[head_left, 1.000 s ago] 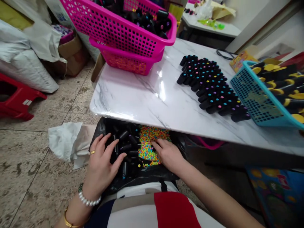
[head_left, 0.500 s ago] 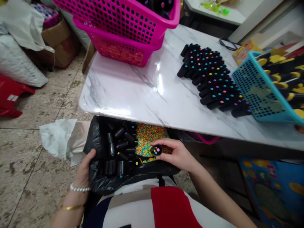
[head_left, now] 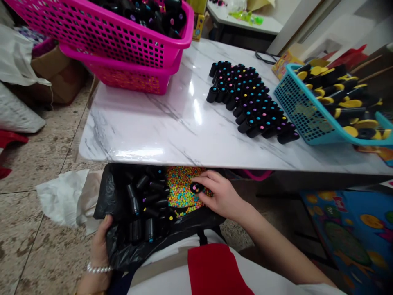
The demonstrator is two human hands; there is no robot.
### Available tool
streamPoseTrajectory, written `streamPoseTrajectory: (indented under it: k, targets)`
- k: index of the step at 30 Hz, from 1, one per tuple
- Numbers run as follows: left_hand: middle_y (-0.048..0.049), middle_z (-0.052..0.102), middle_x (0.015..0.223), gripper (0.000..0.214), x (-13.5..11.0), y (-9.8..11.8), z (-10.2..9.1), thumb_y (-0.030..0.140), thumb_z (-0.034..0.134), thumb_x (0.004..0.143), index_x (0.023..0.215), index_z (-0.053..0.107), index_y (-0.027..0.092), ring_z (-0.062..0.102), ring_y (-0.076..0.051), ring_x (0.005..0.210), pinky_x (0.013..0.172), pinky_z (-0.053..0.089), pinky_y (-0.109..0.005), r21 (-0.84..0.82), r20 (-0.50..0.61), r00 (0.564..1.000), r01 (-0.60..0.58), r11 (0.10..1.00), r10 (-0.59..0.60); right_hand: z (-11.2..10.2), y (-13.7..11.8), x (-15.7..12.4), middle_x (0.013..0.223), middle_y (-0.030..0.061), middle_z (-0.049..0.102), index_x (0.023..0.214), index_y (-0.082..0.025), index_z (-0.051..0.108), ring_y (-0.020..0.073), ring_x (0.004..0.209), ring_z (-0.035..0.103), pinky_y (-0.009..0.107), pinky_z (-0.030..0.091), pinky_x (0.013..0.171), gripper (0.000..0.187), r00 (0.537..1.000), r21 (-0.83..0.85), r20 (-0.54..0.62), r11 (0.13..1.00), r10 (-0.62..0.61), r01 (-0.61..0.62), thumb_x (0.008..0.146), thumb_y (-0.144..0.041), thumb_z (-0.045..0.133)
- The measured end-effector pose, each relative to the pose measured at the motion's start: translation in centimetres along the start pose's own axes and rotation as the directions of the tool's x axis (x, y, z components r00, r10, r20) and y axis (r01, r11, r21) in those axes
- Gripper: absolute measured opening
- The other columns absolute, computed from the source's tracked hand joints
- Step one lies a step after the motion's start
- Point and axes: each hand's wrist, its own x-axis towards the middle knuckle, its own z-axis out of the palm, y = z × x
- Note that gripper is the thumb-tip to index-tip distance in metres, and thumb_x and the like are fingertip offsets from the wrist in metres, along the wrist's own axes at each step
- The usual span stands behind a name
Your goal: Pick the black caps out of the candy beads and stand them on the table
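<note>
Right hand [head_left: 222, 196]: pinching black tube [head_left: 196, 187]
Left hand [head_left: 98, 243]: gripping black bag [head_left: 106, 190]
Tube: light, stiff (I judge); grip sides

The tabletop [head_left: 138, 131] is glossy and smooth, marble-patterned. The liner bag [head_left: 104, 194] looks like thin, crinkled, shiny black plastic; the black cylinders [head_left: 149, 228] in it appear smooth plastic with glossy highlights. Both the magenta basket [head_left: 135, 48] and the turquoise basket [head_left: 299, 112] seem smooth moulded plastic. The carton [head_left: 58, 73] is matt cardboard; the bracelet's beads [head_left: 98, 269] gleam like pearl.
</note>
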Motion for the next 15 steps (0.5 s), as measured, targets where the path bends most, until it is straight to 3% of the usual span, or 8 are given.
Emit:
streamPoseTrajectory:
  k: [4,7,9,11,13,15]
  targets:
    - [0.0104,0.077,0.095,0.020,-1.3,0.1,0.3,0.048,0.066,0.076,0.092,0.074,0.040,0.067,-0.030,0.109,0.089,0.061,-0.048,-0.004,-0.003,0.997,0.075,0.997,-0.075,2.6,0.3,0.8,0.102,0.0144,0.065,0.108,-0.015,0.069,0.0277,0.099,0.059,0.041,0.052,0.086,0.023,0.950,-0.426,0.306,0.901,0.056,0.084,0.090,-0.013,0.054]
    - [0.0089,0.077,0.092,0.019,-1.7,0.2,0.5,0.045,0.070,0.072,0.088,0.075,0.036,0.066,-0.031,0.110,0.089,0.061,-0.047,-0.041,-0.017,0.993,0.115,0.993,-0.115,3.6,-0.3,1.3,0.099,0.0135,0.065,0.101,-0.014,0.069,0.0269,0.094,0.059,0.039,0.052,0.078,0.021,0.908,-0.457,0.417,0.874,0.045,0.166,0.091,-0.011,0.050]
    - [0.0087,0.077,0.092,0.018,-1.5,0.3,0.5,0.045,0.069,0.072,0.086,0.074,0.034,0.065,-0.032,0.112,0.088,0.061,-0.048,0.001,-0.013,0.996,0.093,0.996,-0.093,3.3,-0.4,1.3,0.100,0.0116,0.065,0.105,-0.014,0.068,0.0247,0.093,0.060,0.037,0.052,0.080,0.022,0.913,-0.354,0.408,0.925,0.019,0.139,0.089,-0.011,0.054]
    - [0.0090,0.077,0.093,0.021,-1.2,0.3,0.5,0.044,0.067,0.073,0.091,0.074,0.035,0.065,-0.032,0.114,0.088,0.061,-0.048,0.019,-0.023,0.998,0.063,0.998,-0.062,2.5,-0.1,1.0,0.102,0.0090,0.066,0.111,-0.016,0.068,0.0209,0.095,0.062,0.033,0.052,0.085,0.029,0.940,-0.118,0.341,0.991,-0.018,0.062,0.084,-0.010,0.060]
    - [0.0113,0.076,0.095,0.030,-0.9,0.2,0.6,0.040,0.068,0.072,0.102,0.072,0.038,0.064,-0.031,0.115,0.089,0.061,-0.047,-0.034,-0.050,0.998,0.046,0.998,-0.047,1.6,0.4,0.6,0.105,0.0066,0.068,0.113,-0.018,0.067,0.0177,0.097,0.064,0.030,0.053,0.087,0.033,0.968,0.169,0.247,0.986,-0.041,-0.002,0.081,-0.010,0.065]
    - [0.0141,0.076,0.096,0.040,-0.6,0.1,0.8,0.036,0.070,0.071,0.111,0.069,0.041,0.064,-0.028,0.116,0.091,0.061,-0.044,-0.113,-0.069,0.996,0.052,0.992,-0.060,0.9,0.6,0.1,0.106,0.0057,0.069,0.112,-0.020,0.068,0.0167,0.098,0.065,0.031,0.053,0.088,0.031,0.989,0.336,0.148,0.941,-0.012,-0.039,0.082,-0.014,0.067]
